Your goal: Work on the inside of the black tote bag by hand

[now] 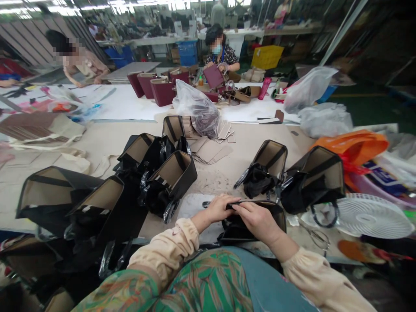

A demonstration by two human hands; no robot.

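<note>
Close in front of my body lies a black handbag (238, 232), its upper rim between my two hands. My left hand (221, 208) closes its fingers on the far edge of that rim. Beside it, my right hand (258, 220) pinches the same edge, fingertips nearly meeting the left ones. The inside of the bag is mostly hidden by my hands. Two more black bags with beige insides, one nearer (268, 167) and one to its right (316, 182), stand just past it. On the left is a group of similar bags (172, 177).
At right are a white plastic basket (367, 214), scissors (315, 238) and an orange bag (354, 145). Cardboard pieces (211, 149) lie mid-table by a clear plastic bag (198, 108). Across the table, a person (222, 56) handles maroon bags (162, 91); another person (82, 65) works at left.
</note>
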